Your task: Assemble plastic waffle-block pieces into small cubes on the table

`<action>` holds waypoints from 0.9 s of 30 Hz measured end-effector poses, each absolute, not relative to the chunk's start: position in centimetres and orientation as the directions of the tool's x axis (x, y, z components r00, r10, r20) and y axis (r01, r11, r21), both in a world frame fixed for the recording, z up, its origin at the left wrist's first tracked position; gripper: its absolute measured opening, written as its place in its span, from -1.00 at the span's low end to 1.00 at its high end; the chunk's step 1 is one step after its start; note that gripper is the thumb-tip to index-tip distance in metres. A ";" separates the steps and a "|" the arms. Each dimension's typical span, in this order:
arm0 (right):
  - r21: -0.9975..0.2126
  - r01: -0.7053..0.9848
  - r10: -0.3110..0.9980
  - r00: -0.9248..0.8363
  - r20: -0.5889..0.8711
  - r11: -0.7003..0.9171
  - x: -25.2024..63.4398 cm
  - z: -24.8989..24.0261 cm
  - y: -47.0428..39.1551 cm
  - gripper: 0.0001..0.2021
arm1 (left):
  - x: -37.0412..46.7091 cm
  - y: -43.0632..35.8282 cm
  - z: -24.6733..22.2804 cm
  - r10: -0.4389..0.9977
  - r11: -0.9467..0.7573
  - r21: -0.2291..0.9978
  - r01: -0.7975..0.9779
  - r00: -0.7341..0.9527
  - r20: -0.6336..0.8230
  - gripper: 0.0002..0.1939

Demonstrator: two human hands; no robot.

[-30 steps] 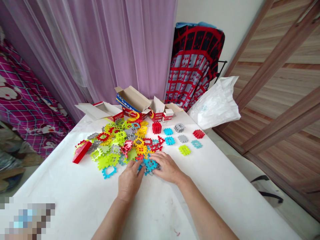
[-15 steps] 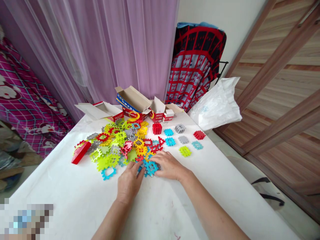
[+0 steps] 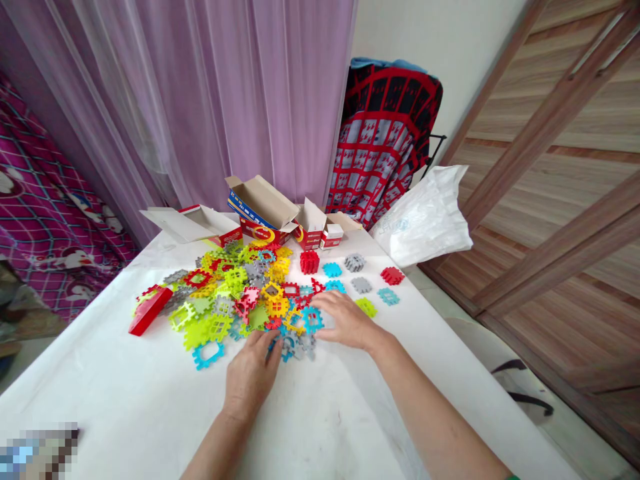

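My right hand [image 3: 343,320] pinches a blue interlocking plastic tile [image 3: 313,321] with window openings, lifted just off the near edge of the pile. My left hand [image 3: 253,370] rests on the table, thumb and fingers closed around a blue interlocking tile [image 3: 273,345], mostly hidden by the fingers. Between the hands lie grey tiles [image 3: 304,345] and bits of blue. The mixed heap of lime, yellow, red and grey tiles [image 3: 233,277] spreads beyond my left hand. A blue frame tile [image 3: 208,355] lies apart at its near left.
Right of the heap are a red stack [image 3: 309,262], a grey stack [image 3: 355,262], red tiles [image 3: 393,275], a teal tile [image 3: 389,297] and a lime tile [image 3: 367,307]. Open boxes [image 3: 265,203] stand behind. A red roof-shaped piece [image 3: 150,311] lies left; a white bag [image 3: 425,217] sits right.
My right hand has drawn the blue window tile up and away from the pieces by my left hand, uncovering grey tiles. The whole view has shifted slightly.
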State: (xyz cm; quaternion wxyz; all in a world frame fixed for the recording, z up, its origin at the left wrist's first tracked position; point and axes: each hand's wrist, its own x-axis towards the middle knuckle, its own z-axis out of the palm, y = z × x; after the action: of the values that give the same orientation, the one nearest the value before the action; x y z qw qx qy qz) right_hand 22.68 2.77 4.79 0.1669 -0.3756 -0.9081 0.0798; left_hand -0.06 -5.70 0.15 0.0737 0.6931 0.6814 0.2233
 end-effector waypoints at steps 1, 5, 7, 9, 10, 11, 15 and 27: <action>-0.258 0.687 0.734 -0.632 0.249 0.679 23.9 5.1 3.8 -0.48 | -0.1 -5.7 0.2 0.978 -0.059 0.411 0.909 -0.029 0.205 -0.73; -0.129 0.825 0.832 -0.530 0.163 0.550 28.5 6.1 8.5 -0.49 | -0.1 -5.8 0.4 0.976 -0.063 0.422 0.904 -0.033 0.216 -0.75; -0.068 0.838 0.840 -0.536 0.086 0.541 29.6 6.3 10.4 -0.49 | -0.1 -5.8 0.4 0.973 -0.061 0.421 0.905 -0.040 0.229 -0.77; -0.032 0.829 0.830 -0.558 0.012 0.558 29.8 6.2 11.7 -0.48 | -0.2 -5.8 0.2 0.970 -0.064 0.427 0.902 -0.044 0.237 -0.77; -0.021 0.824 0.824 -0.567 -0.018 0.566 29.6 6.1 12.1 -0.48 | -0.2 -5.7 0.1 0.970 -0.069 0.433 0.899 -0.042 0.241 -0.76; -0.012 0.820 0.819 -0.572 -0.042 0.572 29.4 6.1 12.4 -0.47 | -0.2 -5.7 0.0 0.968 -0.077 0.440 0.894 -0.038 0.247 -0.76; 0.018 0.814 0.811 -0.577 -0.099 0.581 28.3 6.0 13.0 -0.45 | -0.3 -5.7 -0.4 0.962 -0.099 0.456 0.885 -0.032 0.271 -0.76; 0.061 0.818 0.813 -0.557 -0.167 0.573 27.9 5.8 13.3 -0.45 | -0.3 -5.7 -0.7 0.948 -0.123 0.466 0.876 -0.035 0.316 -0.76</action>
State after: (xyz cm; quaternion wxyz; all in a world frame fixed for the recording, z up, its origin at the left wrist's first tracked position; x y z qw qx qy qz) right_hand 27.93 13.29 5.82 -0.0883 -0.4621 -0.8823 0.0118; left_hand -0.35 -5.70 -0.67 0.0623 0.6919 0.6592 0.2878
